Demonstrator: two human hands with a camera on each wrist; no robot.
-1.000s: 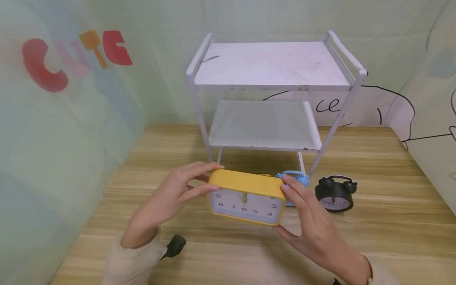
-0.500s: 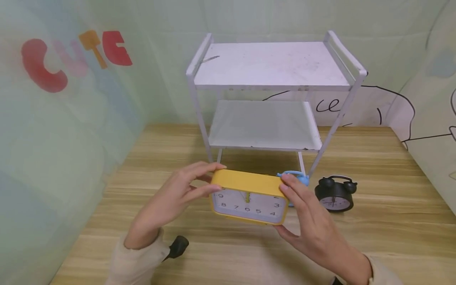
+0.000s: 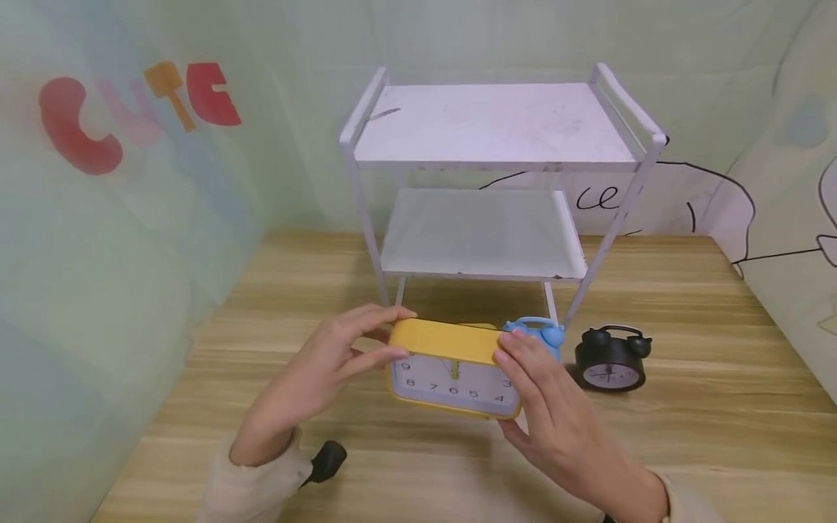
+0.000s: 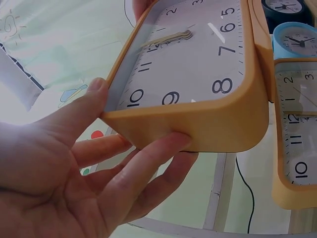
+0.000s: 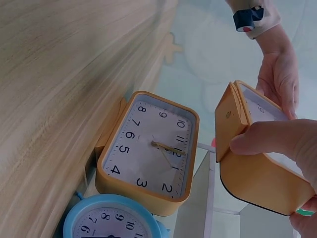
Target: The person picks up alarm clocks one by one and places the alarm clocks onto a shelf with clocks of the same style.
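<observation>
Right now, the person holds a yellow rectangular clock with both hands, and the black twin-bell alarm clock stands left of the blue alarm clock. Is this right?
Not quite: in the head view, the black twin-bell alarm clock stands right of the blue alarm clock. The left hand and right hand do hold a yellow rectangular clock.

Soft light in the head view, harsh glare at the left wrist.
In the head view we find mild, even light over the bench (image 3: 726, 349), a faint shadow below the held yellow clock (image 3: 451, 340), darker shade under the white rack (image 3: 490, 127), and soft-edged wall letters (image 3: 60, 112). In the left wrist view we meet white glare burning out the left edge and a pale reflection streaking the clock's glass (image 4: 176, 64). Our right wrist view is dimmer and hazy.
</observation>
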